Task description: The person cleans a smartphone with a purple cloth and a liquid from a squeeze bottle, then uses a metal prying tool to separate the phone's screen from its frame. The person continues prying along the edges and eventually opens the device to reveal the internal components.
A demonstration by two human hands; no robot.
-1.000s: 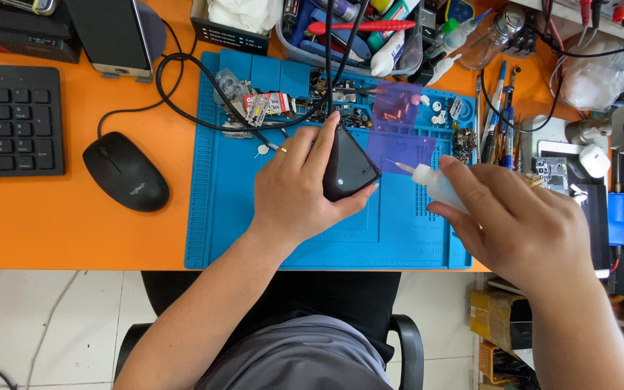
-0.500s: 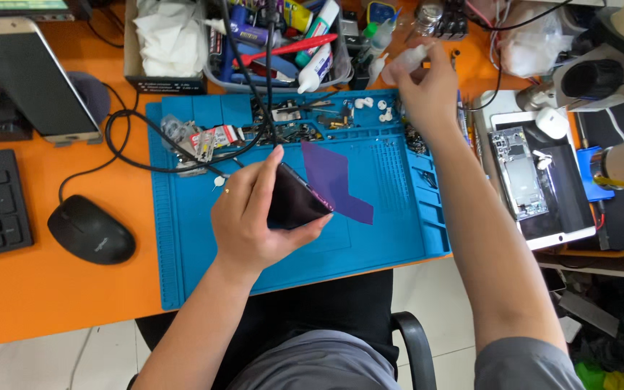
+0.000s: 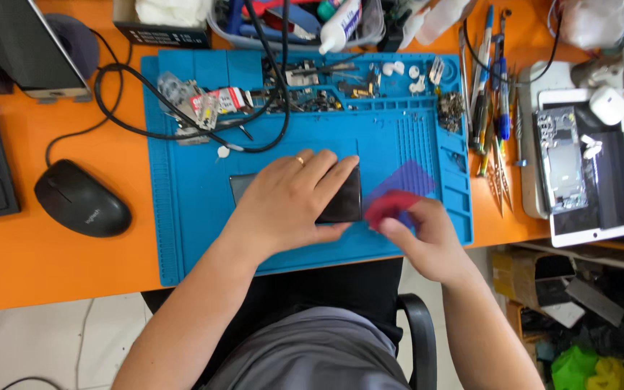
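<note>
- Two hands work over a blue mat [image 3: 196, 217] that lies on an orange desk [image 3: 59, 267].
- The left hand [image 3: 290, 198] lies flat with fingers spread on a dark phone [image 3: 341, 198], pressing it down onto the mat; a ring sits on one finger.
- The right hand [image 3: 424, 235] is just beside the phone's end, fingers pinched on a red piece [image 3: 391, 206], perhaps a cloth or pick, though blur makes it hard to tell.
- A translucent purple sheet [image 3: 409, 177] lies on the mat just beyond the right hand.
- Small parts and a black cable [image 3: 139, 123] lie beyond the left hand, at the mat's far edge.
- A black mouse [image 3: 81, 198] sits on the desk, well to the outer side of the left hand.
- An opened white device [image 3: 575, 170] lies past the right hand, off the mat.
</note>
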